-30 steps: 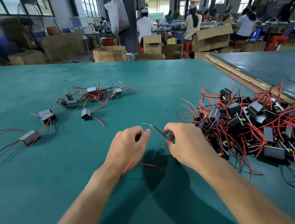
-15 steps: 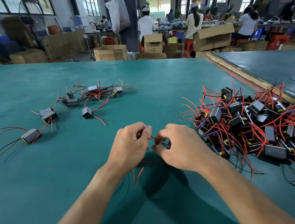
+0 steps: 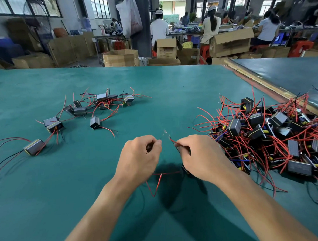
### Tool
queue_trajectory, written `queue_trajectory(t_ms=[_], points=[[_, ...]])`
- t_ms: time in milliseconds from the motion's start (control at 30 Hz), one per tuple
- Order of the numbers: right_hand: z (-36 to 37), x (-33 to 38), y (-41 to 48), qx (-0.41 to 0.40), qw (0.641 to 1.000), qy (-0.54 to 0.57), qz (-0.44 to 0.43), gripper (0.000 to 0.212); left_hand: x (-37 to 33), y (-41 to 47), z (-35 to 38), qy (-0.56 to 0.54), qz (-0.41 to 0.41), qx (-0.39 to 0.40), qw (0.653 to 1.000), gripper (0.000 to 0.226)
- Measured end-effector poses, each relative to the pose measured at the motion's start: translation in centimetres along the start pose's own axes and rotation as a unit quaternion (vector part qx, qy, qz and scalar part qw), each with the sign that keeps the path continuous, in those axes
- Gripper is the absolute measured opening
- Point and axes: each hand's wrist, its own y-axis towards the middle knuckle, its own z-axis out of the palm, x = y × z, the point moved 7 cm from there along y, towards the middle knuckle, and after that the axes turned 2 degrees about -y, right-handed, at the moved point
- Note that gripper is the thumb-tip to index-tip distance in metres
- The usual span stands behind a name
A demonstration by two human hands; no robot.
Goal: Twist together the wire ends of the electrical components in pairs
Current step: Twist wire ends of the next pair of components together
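My left hand [image 3: 140, 157] is curled, thumb and forefinger pinching a thin wire end with a frayed bare tip [image 3: 165, 132] sticking up. A small gap to the right, my right hand [image 3: 201, 155] pinches a red wire [image 3: 173, 141] by its end; a dark component [image 3: 186, 169] shows partly under that hand. Loose red wire [image 3: 157, 184] trails on the mat below my left hand. At the right lies a big pile of dark components with red wires [image 3: 275, 133]. Several components [image 3: 99, 104] are spread at the left.
The green mat [image 3: 171, 87] covers the table; a raised wooden edge [image 3: 262, 83] runs along its right side. One component [image 3: 34, 146] lies at the far left with long wires. Cardboard boxes [image 3: 120, 57] and seated people fill the background.
My hands have drawn slightly apart after being pressed together half a second ago. The wire ends now stand separately between the two hands.
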Motion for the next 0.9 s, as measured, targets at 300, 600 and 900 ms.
queue_trajectory(t_ms=[300, 600, 900], points=[[-0.2, 0.0, 0.0, -0.027, 0.998, 0.058, 0.000, 0.014, -0.1, 0.1, -0.2, -0.020, -0.005, 0.001, 1.000, 0.033], [-0.2, 1.2, 0.0, -0.044, 0.989, 0.129, -0.058, 0.010, -0.1, 0.1, 0.5, -0.013, 0.001, 0.032, 0.999, 0.027], [-0.3, 1.4, -0.3, -0.047, 0.982, 0.172, -0.064, 0.012, 0.4, 0.1, 0.6, 0.000, 0.003, 0.040, 0.999, 0.013]])
